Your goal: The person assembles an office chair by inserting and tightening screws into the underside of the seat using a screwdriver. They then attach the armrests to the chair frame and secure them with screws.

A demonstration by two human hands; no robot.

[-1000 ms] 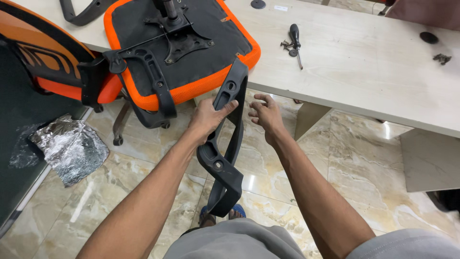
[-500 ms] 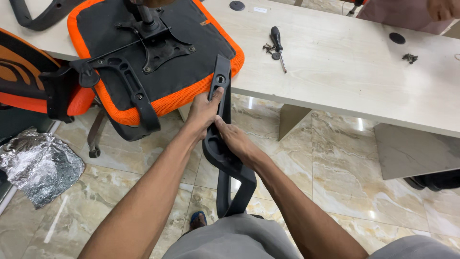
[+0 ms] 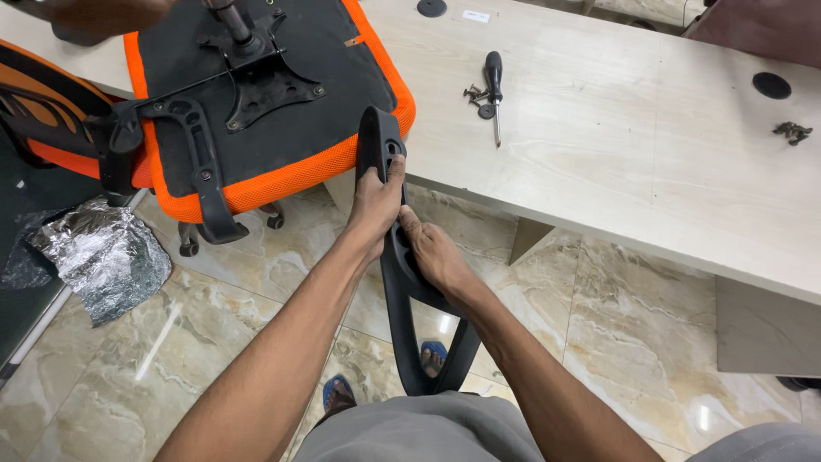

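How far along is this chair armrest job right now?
One armrest already lies along the underside of the upturned seat. The left hand and right hand hold the second armrest against the seat's edge; it does not look fastened. The screwdriver and screws lie untouched on the table.

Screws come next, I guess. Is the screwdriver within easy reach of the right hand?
Probably yes: the right hand grips the black armrest, but bare table lies before the screwdriver.
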